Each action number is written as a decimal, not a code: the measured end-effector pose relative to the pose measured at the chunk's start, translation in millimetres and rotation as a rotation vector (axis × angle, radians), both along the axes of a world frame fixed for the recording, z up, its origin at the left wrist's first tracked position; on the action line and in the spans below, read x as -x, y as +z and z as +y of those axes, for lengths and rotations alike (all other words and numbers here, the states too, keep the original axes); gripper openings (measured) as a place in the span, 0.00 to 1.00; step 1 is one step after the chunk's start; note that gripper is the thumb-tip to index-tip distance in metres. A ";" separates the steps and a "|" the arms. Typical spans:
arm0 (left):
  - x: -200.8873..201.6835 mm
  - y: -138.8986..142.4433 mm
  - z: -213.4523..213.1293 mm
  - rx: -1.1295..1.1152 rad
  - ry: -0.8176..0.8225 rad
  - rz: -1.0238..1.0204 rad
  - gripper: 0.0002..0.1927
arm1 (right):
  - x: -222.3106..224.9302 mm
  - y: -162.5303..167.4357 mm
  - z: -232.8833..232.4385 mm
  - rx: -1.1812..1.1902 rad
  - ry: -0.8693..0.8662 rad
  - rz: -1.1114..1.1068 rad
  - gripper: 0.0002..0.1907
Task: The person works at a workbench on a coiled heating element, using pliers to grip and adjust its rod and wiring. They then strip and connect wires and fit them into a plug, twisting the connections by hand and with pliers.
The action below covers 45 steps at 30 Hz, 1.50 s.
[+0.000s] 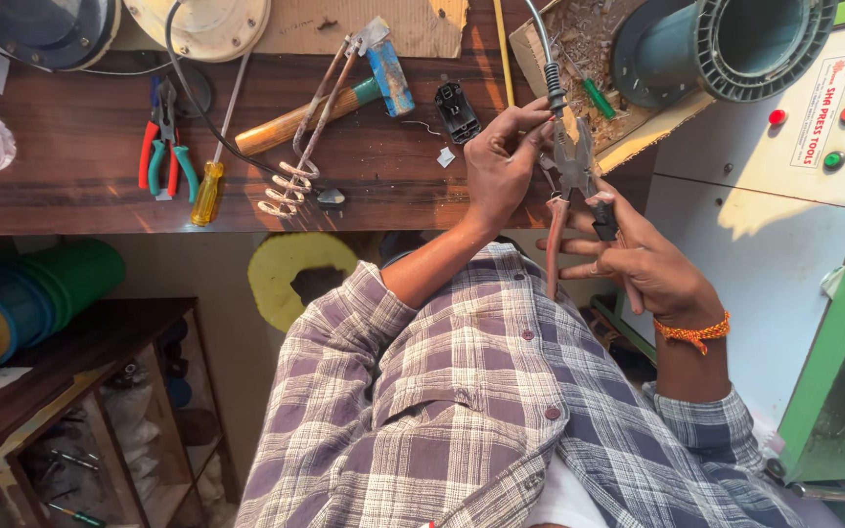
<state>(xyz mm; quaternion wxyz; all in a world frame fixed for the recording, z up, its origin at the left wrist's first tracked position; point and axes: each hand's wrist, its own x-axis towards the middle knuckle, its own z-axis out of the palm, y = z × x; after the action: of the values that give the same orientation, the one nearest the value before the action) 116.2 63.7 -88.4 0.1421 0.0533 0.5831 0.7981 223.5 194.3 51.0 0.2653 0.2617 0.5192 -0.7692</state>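
Observation:
My left hand (497, 166) pinches the end of a grey cable (543, 44) just below its black ribbed sleeve (554, 86). My right hand (643, 264), with an orange thread band on its wrist, grips the reddish handles of combination pliers (567, 161). The pliers point up, and their jaws meet the cable end right at my left fingertips. Both hands are raised in front of my checked shirt, at the edge of a dark wooden bench (80, 186).
On the bench lie a blue-headed hammer (344, 98), a yellow-handled screwdriver (209, 186), red and green pliers (160, 147), a coiled metal heating rod (295, 166) and a black switch part (457, 110). A teal pipe (726, 44) and a white button panel (794, 147) stand at right.

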 end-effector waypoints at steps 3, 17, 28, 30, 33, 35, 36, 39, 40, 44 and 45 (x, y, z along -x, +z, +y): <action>-1.3 -0.2 -0.7 -0.029 0.000 -0.021 0.04 | -1.6 -1.0 -0.3 0.011 -0.019 -0.009 0.52; 12.0 -3.4 -34.0 0.103 -0.028 0.521 0.09 | -5.6 6.0 4.1 0.014 0.070 0.007 0.41; -5.2 7.2 -68.2 0.297 -0.011 0.721 0.09 | -7.2 19.9 2.4 0.087 0.195 -0.052 0.48; -7.9 6.8 -71.9 0.313 0.010 0.732 0.09 | -9.2 18.4 0.5 0.099 0.193 -0.060 0.49; -8.9 8.5 -78.4 0.348 0.041 0.760 0.09 | -10.9 14.2 -2.0 0.092 0.184 -0.072 0.50; -8.2 10.5 -84.3 0.365 0.041 0.774 0.09 | -11.1 10.4 -2.6 0.066 0.179 -0.060 0.52; -8.3 11.7 -87.5 0.363 0.034 0.782 0.10 | -11.3 8.3 -2.5 0.079 0.179 -0.071 0.51; -8.1 17.2 -94.3 0.430 -0.041 0.783 0.11 | -10.7 1.1 2.1 0.052 0.188 -0.145 0.44; -6.8 20.3 -96.8 0.500 -0.101 0.769 0.11 | -9.6 -2.6 3.7 -0.001 0.196 -0.196 0.39; 0.8 45.2 -106.2 0.735 -0.146 0.934 0.12 | -1.8 -6.0 20.2 -0.048 0.374 -0.239 0.21; 6.6 53.0 -110.8 0.773 -0.195 1.007 0.11 | 0.2 -3.7 23.3 -0.144 0.443 -0.281 0.20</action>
<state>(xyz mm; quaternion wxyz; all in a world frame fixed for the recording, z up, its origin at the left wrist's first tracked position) 109.6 -47.1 -35.4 -0.0684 0.4194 0.8164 0.3911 223.3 217.6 47.3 0.4772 0.2643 0.5752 -0.6096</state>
